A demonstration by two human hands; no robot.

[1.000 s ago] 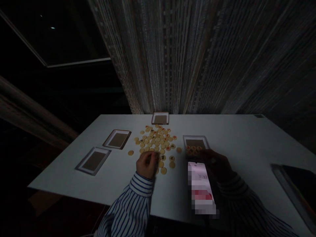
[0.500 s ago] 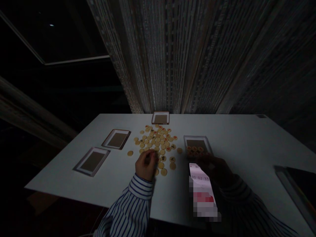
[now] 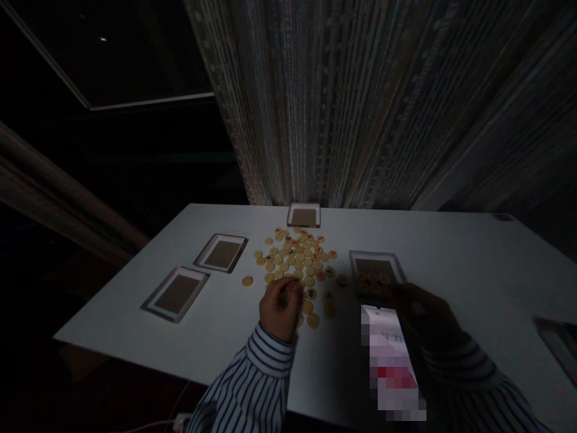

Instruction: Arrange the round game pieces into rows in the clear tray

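Observation:
Round wooden Chinese chess pieces [image 3: 291,258], some with red or black characters and others blank side up, lie in a loose pile mid-table. My left hand [image 3: 280,307] is over the pile's near edge, fingers curled into a pinch; whatever is between them is hidden. On the right, my right hand [image 3: 426,316] reaches in deep shadow to the near right corner of a shallow tray [image 3: 356,260]. Several pieces [image 3: 373,278] sit in rows in that tray's near part. How far these fingers are closed is too dark to make out.
A lit phone [image 3: 392,355] lies below the right tray, beside my right wrist. Other shallow trays stand at the back [image 3: 304,205], left [image 3: 246,243] and near left [image 3: 148,307]. One piece [image 3: 247,281] lies apart, left of the pile. A dark object [image 3: 559,346] is at the right edge.
The whole view has shifted, so the table things appear farther right. My right hand has moved slightly right relative to the tray and phone. My left hand keeps its pinch over the pile.

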